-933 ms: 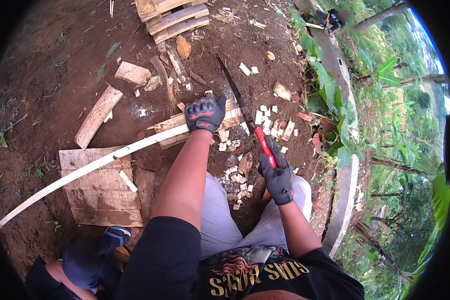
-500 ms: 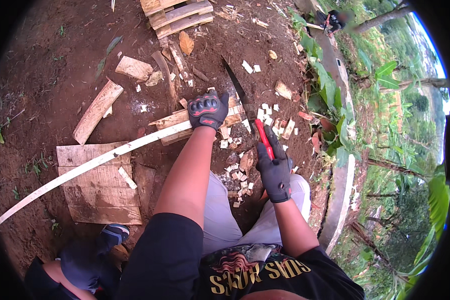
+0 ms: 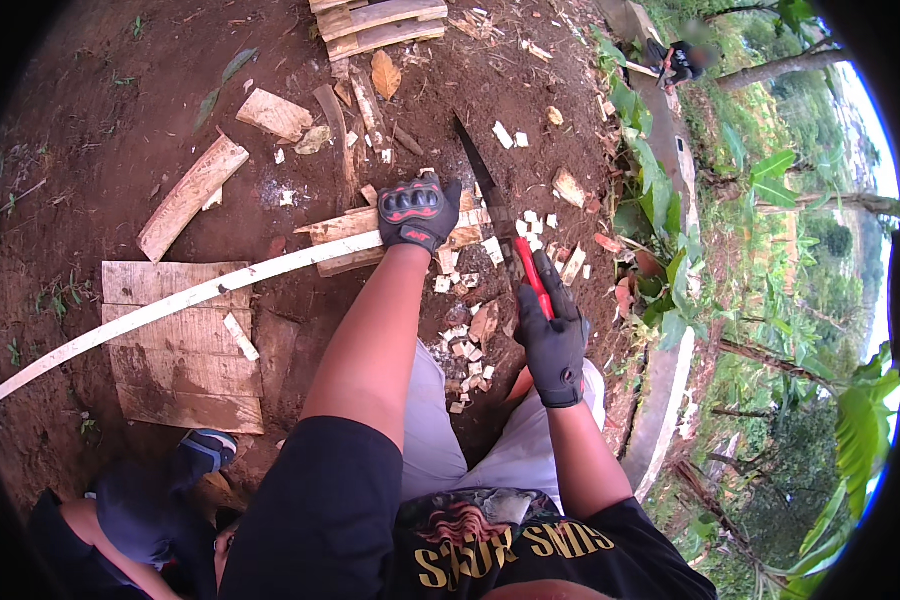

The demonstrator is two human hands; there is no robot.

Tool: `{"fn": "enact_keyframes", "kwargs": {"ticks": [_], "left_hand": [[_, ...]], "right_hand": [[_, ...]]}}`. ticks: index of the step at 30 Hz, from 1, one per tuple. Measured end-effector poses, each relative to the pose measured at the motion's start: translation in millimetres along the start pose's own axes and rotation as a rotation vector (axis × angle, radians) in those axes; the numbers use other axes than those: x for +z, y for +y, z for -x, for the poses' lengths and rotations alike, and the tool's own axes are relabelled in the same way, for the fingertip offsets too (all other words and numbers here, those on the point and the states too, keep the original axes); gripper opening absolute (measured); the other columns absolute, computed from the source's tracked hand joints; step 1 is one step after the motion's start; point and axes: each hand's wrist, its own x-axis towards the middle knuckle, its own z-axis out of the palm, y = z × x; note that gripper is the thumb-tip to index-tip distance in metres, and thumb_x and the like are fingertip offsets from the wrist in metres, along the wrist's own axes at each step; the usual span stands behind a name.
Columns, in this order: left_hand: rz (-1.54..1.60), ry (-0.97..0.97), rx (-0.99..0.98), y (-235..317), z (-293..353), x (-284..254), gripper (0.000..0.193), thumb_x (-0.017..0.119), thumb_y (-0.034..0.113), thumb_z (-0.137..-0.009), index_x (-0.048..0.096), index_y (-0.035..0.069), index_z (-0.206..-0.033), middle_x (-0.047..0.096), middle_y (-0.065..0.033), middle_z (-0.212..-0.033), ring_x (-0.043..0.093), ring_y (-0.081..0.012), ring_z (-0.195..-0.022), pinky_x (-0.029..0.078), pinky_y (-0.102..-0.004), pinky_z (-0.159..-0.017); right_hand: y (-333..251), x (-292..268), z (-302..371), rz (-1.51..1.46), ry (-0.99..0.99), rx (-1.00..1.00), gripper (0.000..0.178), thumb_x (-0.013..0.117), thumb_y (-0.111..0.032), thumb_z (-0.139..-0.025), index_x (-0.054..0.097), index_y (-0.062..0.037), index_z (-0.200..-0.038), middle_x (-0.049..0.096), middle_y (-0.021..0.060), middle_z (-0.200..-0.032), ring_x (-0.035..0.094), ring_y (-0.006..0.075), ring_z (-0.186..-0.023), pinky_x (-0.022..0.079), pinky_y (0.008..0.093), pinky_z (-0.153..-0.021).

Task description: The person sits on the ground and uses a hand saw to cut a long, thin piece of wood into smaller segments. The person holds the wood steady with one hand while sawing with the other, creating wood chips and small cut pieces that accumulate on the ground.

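Observation:
My left hand [image 3: 418,212], in a black padded glove, is closed over a long pale wooden strip [image 3: 175,308]. It presses the strip down on a rough wood block [image 3: 338,230]. In my right hand [image 3: 554,352], also gloved, is the red handle of a handsaw [image 3: 532,272]. The dark blade slants up and away, crossing the strip's end just right of my left hand. Whether its teeth are in the wood, I cannot tell. Small cut wood pieces [image 3: 470,352] lie scattered below and right of the block.
A planked wooden board [image 3: 180,360] lies at left, near split logs [image 3: 195,195]. Stacked wood [image 3: 385,30] stands at the far side. One person [image 3: 135,520] is close at lower left, another [image 3: 678,62] at far right. A concrete edge [image 3: 670,400] runs along the right beside plants.
The saw has been drawn slightly back toward me. My left hand stays on the strip, and the whole view has shifted a little.

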Motion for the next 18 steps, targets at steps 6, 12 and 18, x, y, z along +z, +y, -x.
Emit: {"fn": "enact_keyframes", "kwargs": {"ticks": [6, 12, 18], "left_hand": [[-0.014, 0.029, -0.010, 1.5, -1.4, 8.9, 0.054, 0.055, 0.058, -0.103, 0.079, 0.010, -0.107, 0.081, -0.0172, -0.097, 0.078, -0.0359, -0.097, 0.055, -0.0524, -0.091], [-0.005, -0.041, -0.004, 0.6, -0.5, 1.0, 0.059, 0.052, 0.059, -0.105, 0.078, 0.007, -0.115, 0.081, -0.0196, -0.100, 0.078, -0.0382, -0.097, 0.057, -0.0525, -0.091], [-0.035, -0.026, 0.083, -4.9, -1.8, 3.6, 0.058, 0.048, 0.058, -0.106, 0.082, 0.011, -0.107, 0.081, -0.0165, -0.100, 0.078, -0.0363, -0.094, 0.056, -0.0528, -0.089]], "right_hand": [[36.3, 8.6, 32.7, -0.081, -0.028, 0.057, 0.053, 0.066, -0.023, -0.107, 0.057, -0.0058, -0.156, 0.065, 0.0229, -0.150, 0.067, 0.0379, -0.134, 0.053, 0.0431, -0.111], [15.0, -53.4, 106.6, 0.041, -0.091, 0.097, 0.049, 0.067, -0.017, -0.105, 0.061, -0.0029, -0.152, 0.069, 0.0228, -0.144, 0.073, 0.0391, -0.124, 0.055, 0.0470, -0.107], [31.2, -16.0, 52.4, 0.001, -0.036, 0.198, 0.045, 0.065, -0.022, -0.108, 0.065, -0.0051, -0.149, 0.075, 0.0180, -0.128, 0.074, 0.0289, -0.107, 0.057, 0.0401, -0.094]]}}
